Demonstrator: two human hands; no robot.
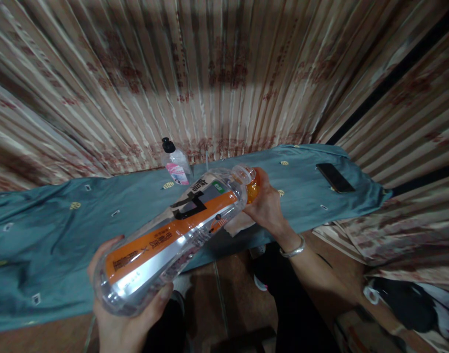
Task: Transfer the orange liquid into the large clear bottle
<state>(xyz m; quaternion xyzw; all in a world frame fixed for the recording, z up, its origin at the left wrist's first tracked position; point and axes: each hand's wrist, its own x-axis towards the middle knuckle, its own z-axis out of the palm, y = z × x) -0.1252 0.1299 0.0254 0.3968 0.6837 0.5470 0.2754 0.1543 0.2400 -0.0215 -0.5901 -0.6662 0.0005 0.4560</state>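
Observation:
A large clear plastic bottle [172, 235] with an orange and grey label lies tilted in front of me, its base low on the left and its open neck up to the right. My left hand [124, 314] wraps around the bottle's base from below. My right hand [264, 203] is closed around an orange cap [252, 190] right at the bottle's mouth. A silver bracelet [293, 251] circles my right wrist. The bottle looks empty.
A teal patterned cloth [55, 230] covers the table. A small clear bottle with a black cap and pink label [175, 164] stands at the back by the curtain [224, 73]. A dark phone [334, 177] lies on the right. Crumpled paper [239, 225] sits under the big bottle.

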